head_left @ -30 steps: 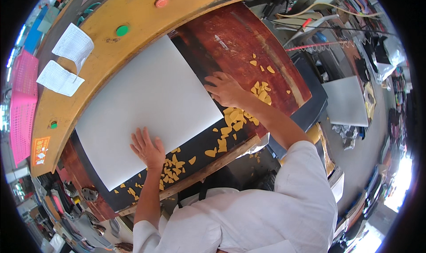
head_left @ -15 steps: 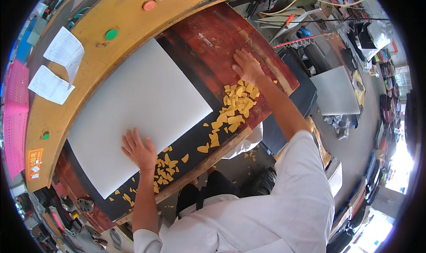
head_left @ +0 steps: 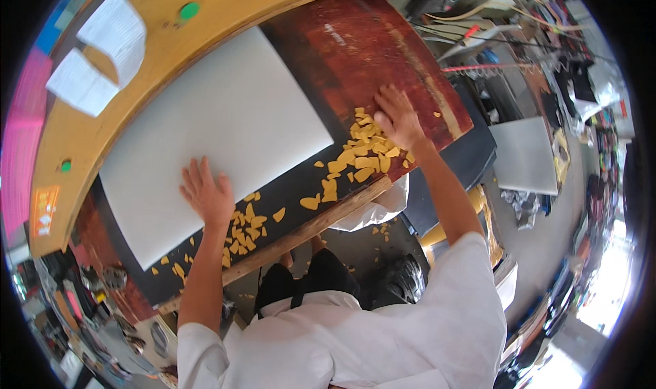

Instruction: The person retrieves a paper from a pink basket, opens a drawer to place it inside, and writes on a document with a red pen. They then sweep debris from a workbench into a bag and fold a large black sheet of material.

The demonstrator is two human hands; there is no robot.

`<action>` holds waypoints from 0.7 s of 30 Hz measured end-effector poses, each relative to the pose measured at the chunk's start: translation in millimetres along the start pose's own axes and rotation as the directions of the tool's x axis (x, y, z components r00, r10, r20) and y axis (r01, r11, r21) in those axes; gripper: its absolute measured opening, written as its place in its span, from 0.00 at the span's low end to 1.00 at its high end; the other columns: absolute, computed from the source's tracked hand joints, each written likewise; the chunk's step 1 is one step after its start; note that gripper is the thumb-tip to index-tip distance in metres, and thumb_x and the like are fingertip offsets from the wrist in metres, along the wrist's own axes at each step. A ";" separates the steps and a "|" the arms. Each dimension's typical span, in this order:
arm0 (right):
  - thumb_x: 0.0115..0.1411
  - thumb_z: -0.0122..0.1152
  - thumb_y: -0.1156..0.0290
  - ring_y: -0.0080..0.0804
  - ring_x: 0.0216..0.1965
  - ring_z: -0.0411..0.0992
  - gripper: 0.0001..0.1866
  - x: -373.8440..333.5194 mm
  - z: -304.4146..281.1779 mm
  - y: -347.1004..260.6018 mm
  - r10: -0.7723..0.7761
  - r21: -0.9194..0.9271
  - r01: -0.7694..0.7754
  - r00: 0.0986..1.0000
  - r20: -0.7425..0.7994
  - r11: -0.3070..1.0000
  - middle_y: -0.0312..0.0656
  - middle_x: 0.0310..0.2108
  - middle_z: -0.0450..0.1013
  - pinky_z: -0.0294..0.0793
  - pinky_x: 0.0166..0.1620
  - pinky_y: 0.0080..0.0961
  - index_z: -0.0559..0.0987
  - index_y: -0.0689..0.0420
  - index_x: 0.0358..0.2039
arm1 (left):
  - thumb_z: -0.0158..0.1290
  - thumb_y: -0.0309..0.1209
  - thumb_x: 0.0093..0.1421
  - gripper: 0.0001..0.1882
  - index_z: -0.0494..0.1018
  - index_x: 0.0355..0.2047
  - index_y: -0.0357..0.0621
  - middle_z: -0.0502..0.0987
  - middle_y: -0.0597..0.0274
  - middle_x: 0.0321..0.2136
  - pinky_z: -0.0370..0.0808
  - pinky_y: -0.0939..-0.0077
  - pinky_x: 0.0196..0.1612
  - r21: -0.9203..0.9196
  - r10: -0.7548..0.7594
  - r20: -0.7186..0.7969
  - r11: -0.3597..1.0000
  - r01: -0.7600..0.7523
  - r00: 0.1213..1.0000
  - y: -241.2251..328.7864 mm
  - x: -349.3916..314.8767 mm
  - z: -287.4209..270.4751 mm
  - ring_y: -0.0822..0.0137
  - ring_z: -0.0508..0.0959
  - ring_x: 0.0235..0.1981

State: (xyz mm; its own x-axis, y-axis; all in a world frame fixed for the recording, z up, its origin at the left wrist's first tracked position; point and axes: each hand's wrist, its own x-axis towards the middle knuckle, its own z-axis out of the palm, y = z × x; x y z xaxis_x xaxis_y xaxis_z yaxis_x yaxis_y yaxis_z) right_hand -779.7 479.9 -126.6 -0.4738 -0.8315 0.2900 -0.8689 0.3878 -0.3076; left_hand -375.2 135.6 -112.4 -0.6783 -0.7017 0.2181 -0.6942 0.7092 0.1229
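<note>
My left hand [head_left: 207,192] lies with fingers spread on the near edge of a large white board [head_left: 225,116]. Nothing is held in it. Small yellow offcuts [head_left: 239,239] are scattered beside that wrist, on a black sheet [head_left: 290,187]. Over to the right, my right hand [head_left: 398,119] is low over the red worktable [head_left: 342,44], fingers stretched out, at the far right side of a heap of yellow offcuts [head_left: 367,146]. Its palm and wrist hide part of the heap; whether it presses on any pieces I cannot tell.
A curved yellow machine beam [head_left: 160,44] with green buttons runs along the far side, with paper sheets [head_left: 116,54] on it. A wooden strip [head_left: 307,232] borders the near edge. A white bag [head_left: 372,211] hangs below. Grey panel [head_left: 525,157] stands at right.
My right hand has moved nearer to me, down along the right side of the offcut heap. The view has shifted, and my left hand stays on the white board.
</note>
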 end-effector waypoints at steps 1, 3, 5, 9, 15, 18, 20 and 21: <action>0.69 0.57 0.46 0.54 0.74 0.57 0.32 -7.2 -5.0 -10.3 0.064 0.179 -0.066 0.998 0.017 0.982 0.51 0.69 0.67 0.51 0.76 0.54 0.78 0.56 0.63 | 0.48 0.45 0.71 0.31 0.63 0.72 0.51 0.59 0.49 0.74 0.46 0.30 0.73 0.005 0.000 -0.016 1.000 0.000 1.000 -0.5 0.4 1.9 0.39 0.53 0.76; 0.68 0.59 0.46 0.54 0.74 0.57 0.32 -13.3 -13.9 -36.8 0.139 0.454 -0.183 0.982 0.130 0.872 0.49 0.70 0.66 0.50 0.76 0.55 0.78 0.53 0.64 | 0.47 0.46 0.71 0.31 0.64 0.71 0.51 0.60 0.49 0.74 0.46 0.30 0.74 0.033 0.000 -0.034 0.999 0.001 0.999 -3.1 0.6 3.6 0.39 0.54 0.76; 0.66 0.61 0.44 0.53 0.75 0.56 0.32 -5.0 -20.5 -58.0 0.053 0.183 -0.073 0.993 0.109 0.980 0.48 0.71 0.64 0.48 0.76 0.56 0.77 0.47 0.65 | 0.46 0.48 0.71 0.31 0.64 0.71 0.52 0.62 0.50 0.73 0.47 0.29 0.73 0.026 0.008 -0.063 1.000 -0.006 0.998 -5.3 1.7 5.6 0.40 0.55 0.75; 0.60 0.63 0.38 0.52 0.76 0.54 0.36 15.1 -7.9 -83.3 0.174 -0.173 -0.147 0.974 0.148 0.974 0.44 0.73 0.63 0.46 0.76 0.59 0.77 0.37 0.66 | 0.46 0.50 0.71 0.31 0.64 0.71 0.55 0.61 0.53 0.73 0.48 0.31 0.74 0.060 0.006 -0.056 0.998 -0.002 0.998 -6.1 6.3 7.3 0.43 0.55 0.76; 0.62 0.62 0.46 0.49 0.73 0.58 0.26 -27.1 0.4 -74.3 0.169 -0.168 -0.151 0.980 0.105 0.974 0.38 0.70 0.67 0.54 0.73 0.54 0.82 0.35 0.60 | 0.46 0.50 0.71 0.31 0.64 0.71 0.55 0.60 0.55 0.74 0.47 0.32 0.74 0.069 -0.031 -0.010 0.997 0.032 0.999 -1.6 9.9 1.8 0.45 0.53 0.77; 0.62 0.62 0.55 0.47 0.69 0.64 0.20 -63.2 -9.4 -66.5 0.184 -0.164 -0.176 0.982 0.032 0.970 0.36 0.65 0.71 0.62 0.70 0.49 0.86 0.38 0.54 | 0.45 0.50 0.71 0.31 0.64 0.72 0.55 0.60 0.55 0.74 0.47 0.32 0.74 0.079 -0.039 0.002 0.996 0.039 0.999 -2.4 8.7 1.0 0.45 0.53 0.77; 0.59 0.65 0.64 0.48 0.63 0.69 0.17 -84.2 -7.9 -69.3 0.160 -0.103 -0.176 0.976 -0.146 0.979 0.36 0.59 0.77 0.68 0.67 0.47 0.88 0.42 0.49 | 0.45 0.50 0.71 0.31 0.64 0.72 0.55 0.60 0.55 0.74 0.47 0.32 0.74 0.078 -0.035 -0.008 0.996 0.036 0.999 -3.0 7.9 1.8 0.45 0.53 0.77; 0.59 0.65 0.66 0.48 0.62 0.70 0.17 -94.5 -5.0 -73.4 0.184 -0.075 -0.201 0.964 -0.193 0.977 0.37 0.57 0.77 0.69 0.66 0.47 0.88 0.43 0.49 | 0.45 0.50 0.71 0.31 0.64 0.72 0.56 0.60 0.55 0.74 0.47 0.32 0.74 0.076 -0.029 -0.015 0.997 0.030 0.999 -3.2 8.3 2.2 0.45 0.53 0.77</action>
State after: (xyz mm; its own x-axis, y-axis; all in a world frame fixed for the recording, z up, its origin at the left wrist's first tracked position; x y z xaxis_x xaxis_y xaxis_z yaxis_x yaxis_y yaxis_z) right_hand -671.9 531.9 -126.9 -0.6438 -0.6535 0.3981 -0.7642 0.5759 -0.2904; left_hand -379.1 127.4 -113.1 -0.6540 -0.7210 0.2289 -0.7307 0.6804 0.0555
